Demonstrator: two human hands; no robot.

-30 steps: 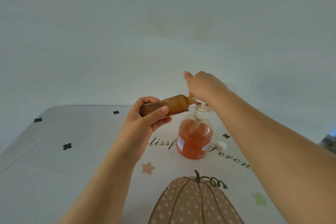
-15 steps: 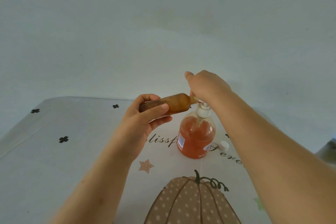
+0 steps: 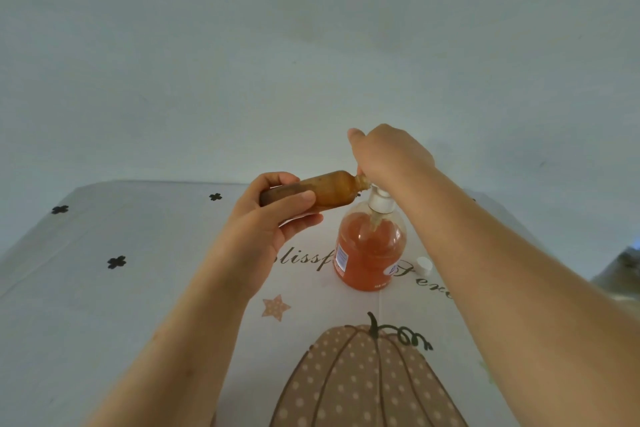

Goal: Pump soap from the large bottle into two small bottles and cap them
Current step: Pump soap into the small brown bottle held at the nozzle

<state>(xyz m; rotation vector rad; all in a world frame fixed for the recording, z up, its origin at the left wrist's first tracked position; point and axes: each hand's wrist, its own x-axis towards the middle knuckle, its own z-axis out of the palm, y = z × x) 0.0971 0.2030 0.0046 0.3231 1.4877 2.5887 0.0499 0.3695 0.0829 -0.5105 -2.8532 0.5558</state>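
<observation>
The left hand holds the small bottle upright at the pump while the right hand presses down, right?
Not upright. The head view shows the small bottle lying almost level in the left hand, neck toward the pump, which the right hand presses.

The large clear plastic pump bottle of orange soap (image 3: 369, 250) looks glossy and smooth, with a white plastic pump collar (image 3: 381, 202). The small amber translucent plastic bottle (image 3: 325, 189) appears duller — smeared. The printed pumpkin-pattern tablecloth (image 3: 138, 288) reads matt, the small white plastic cap (image 3: 424, 265) smooth.

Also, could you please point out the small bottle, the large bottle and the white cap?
small bottle (image 3: 333, 189), head view, amber body
large bottle (image 3: 367, 255), head view, orange belly
white cap (image 3: 424, 266), head view, top
</observation>
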